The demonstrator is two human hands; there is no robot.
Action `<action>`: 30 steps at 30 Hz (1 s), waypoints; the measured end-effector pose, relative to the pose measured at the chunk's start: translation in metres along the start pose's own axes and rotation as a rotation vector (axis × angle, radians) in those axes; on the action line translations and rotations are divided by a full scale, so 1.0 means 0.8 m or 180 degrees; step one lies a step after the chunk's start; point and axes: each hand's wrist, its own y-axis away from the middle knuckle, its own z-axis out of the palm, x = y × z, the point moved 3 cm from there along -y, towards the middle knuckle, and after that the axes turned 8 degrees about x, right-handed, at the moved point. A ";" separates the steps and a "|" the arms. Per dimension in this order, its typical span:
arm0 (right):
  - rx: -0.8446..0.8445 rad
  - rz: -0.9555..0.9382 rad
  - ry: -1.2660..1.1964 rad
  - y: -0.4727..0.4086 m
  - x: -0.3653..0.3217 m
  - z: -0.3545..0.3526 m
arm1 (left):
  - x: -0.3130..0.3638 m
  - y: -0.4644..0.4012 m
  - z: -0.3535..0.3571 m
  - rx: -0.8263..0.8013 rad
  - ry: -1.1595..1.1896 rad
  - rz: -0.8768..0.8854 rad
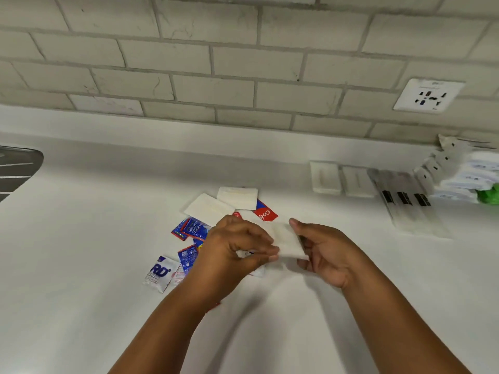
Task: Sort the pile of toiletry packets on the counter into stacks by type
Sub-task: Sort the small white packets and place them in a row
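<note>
Holding white packet (287, 242), both hands (283, 249).

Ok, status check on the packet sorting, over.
Both hands, left and right, pinch one flat white paper packet. Mixed blue, red and white sachet pile still unsorted beneath. Nothing blocking.

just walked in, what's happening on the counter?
A person is sorting toiletry packets on the white counter. Both hands hold one white packet above the pile: the right hand grips its right edge, the left hand pinches its left side. Blue sachets, a red packet and two white packets lie unsorted beneath. Along the wall to the right sit laid-out items, including two white bars and long clear sleeves.
</note>
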 end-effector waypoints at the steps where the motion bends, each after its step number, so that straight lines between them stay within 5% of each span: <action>1: 0.0013 -0.0003 -0.0108 -0.002 0.002 -0.010 | 0.000 0.000 0.011 -0.0076 -0.0071 0.0112; 5: 0.0233 -0.0058 -0.0622 -0.006 0.004 -0.049 | -0.008 -0.001 0.049 -0.0006 -0.0307 -0.0167; 7: 0.0282 -0.0117 -0.0977 -0.008 0.002 -0.068 | -0.006 -0.003 0.066 0.0181 -0.0160 -0.0989; 11: 0.0411 -0.0246 -0.1550 -0.011 -0.001 -0.098 | 0.004 -0.003 0.122 0.0330 0.1430 -0.2742; 18: 0.0577 -0.0381 -0.1983 -0.021 -0.005 -0.147 | 0.033 -0.038 0.200 0.0358 0.2413 -0.3481; 23: 0.0746 -0.0456 -0.1904 -0.027 -0.008 -0.189 | 0.034 -0.053 0.234 0.0110 0.1311 -0.2636; 27: 0.1517 -0.1345 0.0471 -0.036 -0.024 -0.242 | 0.026 -0.088 0.245 -0.0595 0.0689 -0.2072; 30: 0.0844 -0.1672 0.1520 -0.044 -0.043 -0.254 | 0.020 -0.118 0.255 -0.1078 0.0501 -0.1738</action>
